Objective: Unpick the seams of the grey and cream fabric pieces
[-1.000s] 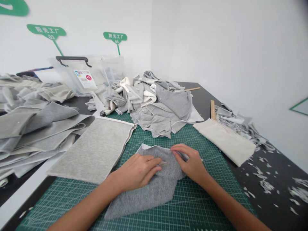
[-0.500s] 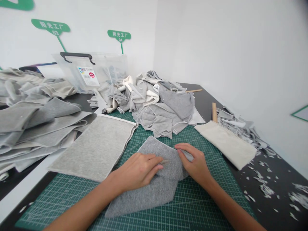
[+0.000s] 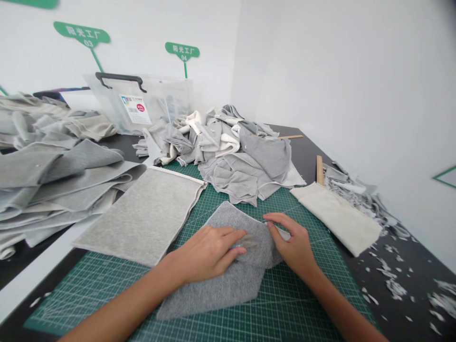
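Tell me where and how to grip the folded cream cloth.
Pinch the folded cream cloth by its long left edge, coming from the left. That seems best: it lies flat, grey scraps crowd its right side, and the right hand is to its left.

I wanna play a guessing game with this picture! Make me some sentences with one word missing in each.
1. The right hand pinches gray fabric that lies on a ____ cutting mat.
2. The folded cream cloth is on the ____ side of the picture.
3. The clear plastic bin has a ____ handle.
4. The smaller numbered sign shows number ____.

Missing words: green; right; black; 04.
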`<state>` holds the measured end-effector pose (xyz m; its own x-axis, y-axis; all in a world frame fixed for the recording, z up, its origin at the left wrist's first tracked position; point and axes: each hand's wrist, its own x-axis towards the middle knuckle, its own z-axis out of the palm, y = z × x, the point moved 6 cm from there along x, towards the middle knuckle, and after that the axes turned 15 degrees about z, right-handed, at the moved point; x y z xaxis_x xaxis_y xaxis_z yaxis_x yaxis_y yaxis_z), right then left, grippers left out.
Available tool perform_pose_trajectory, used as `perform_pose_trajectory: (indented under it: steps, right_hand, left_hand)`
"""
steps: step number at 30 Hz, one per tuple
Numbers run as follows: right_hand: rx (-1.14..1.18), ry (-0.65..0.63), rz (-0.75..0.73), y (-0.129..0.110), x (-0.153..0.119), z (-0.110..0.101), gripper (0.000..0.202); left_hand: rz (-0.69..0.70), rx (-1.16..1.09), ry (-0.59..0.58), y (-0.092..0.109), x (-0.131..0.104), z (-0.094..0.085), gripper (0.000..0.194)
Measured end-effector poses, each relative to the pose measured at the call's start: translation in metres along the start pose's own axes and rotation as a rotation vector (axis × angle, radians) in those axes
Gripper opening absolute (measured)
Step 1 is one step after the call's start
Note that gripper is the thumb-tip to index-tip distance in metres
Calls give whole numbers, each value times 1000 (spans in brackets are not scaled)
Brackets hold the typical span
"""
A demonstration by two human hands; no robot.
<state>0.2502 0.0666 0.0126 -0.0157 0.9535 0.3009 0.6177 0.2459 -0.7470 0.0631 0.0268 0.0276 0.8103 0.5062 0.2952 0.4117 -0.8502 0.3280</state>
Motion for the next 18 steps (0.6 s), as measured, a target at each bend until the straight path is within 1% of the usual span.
perform_pose_trajectory:
  steps: [4, 6, 12, 18]
  right_hand:
    - [3, -12, 2, 1, 0, 1, 18]
    - [7, -19, -1, 1, -1, 1, 18]
    - [3, -28, 2, 1, 0, 1, 18]
    - [4, -39, 7, -1, -2, 3, 17]
  left_hand:
    - [-18, 18, -57, -3, -1, 3, 24]
    - [-15, 18, -72, -3, -1, 3, 24]
    - [-15, -19, -17, -2, 0, -1, 33]
    - [-38, -15, -46, -3, -1, 0, 31]
